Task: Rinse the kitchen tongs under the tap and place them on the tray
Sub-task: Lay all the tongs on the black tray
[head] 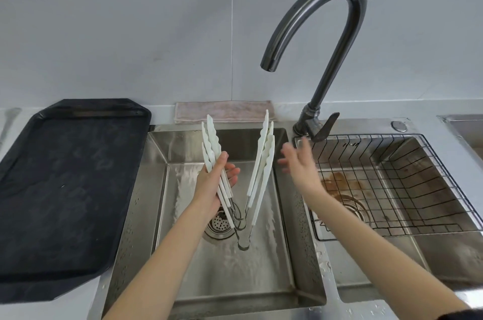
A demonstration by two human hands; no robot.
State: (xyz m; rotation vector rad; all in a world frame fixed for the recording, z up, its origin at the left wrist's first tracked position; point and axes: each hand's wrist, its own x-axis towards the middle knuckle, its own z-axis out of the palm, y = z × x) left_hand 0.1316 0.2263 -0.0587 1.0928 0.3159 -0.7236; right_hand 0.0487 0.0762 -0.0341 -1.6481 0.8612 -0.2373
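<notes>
Several white-tipped kitchen tongs (261, 170) with metal hinges are spread in a V over the left sink basin (261, 280). My left hand (211, 186) grips their left arms, tips pointing up. My right hand (298, 163) hovers just right of the tongs' right arms, blurred, fingers spread and holding nothing, below the tap lever (324, 127). The dark curved tap (326, 29) ends in a spout above the left basin; no water runs from it. A black tray (62, 189) lies on the counter left of the sink.
The right basin holds a black wire rack (407, 189) over a rust-stained bottom. A folded pinkish cloth (224, 110) lies behind the left basin. A drain strainer (218, 224) sits under the tongs. Water drops dot the divider between the basins.
</notes>
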